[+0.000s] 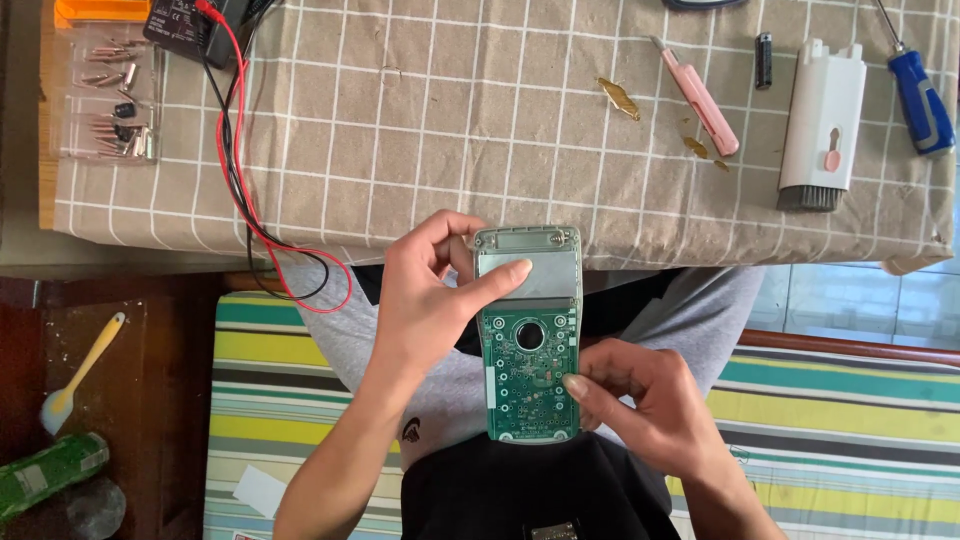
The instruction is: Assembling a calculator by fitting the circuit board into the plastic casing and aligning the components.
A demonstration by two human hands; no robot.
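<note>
**Circuit board held over the lap, between two hands**

Clutter sits at the far left: a clear plastic case (pixel 105 100) of small copper-coloured tips on the checked, woven tablecloth (pixel 420 130), and red and black leads (pixel 240 190) that loop off the table edge. Lower left, on dark wood, lie a yellow-handled brush (pixel 85 365) and a green can (pixel 50 470).

The left hand (pixel 425 300) is curled around the top left corner of the green circuit board (pixel 528 350), its thumb laid flat across the grey display panel. The board is a tall rectangle with rounded corners, a round dark hole at its middle and fine pale solder points below. It hangs upright just off the table's near edge, above grey trousers. The right hand (pixel 650 400) pinches the board's lower right edge, fingers bent close.

On the cloth to the right, well apart, lie a pink utility knife (pixel 700 95), a white cleaning brush tool (pixel 822 125) and a blue-handled screwdriver (pixel 920 100). Between them and the leads, the cloth lies open.
</note>
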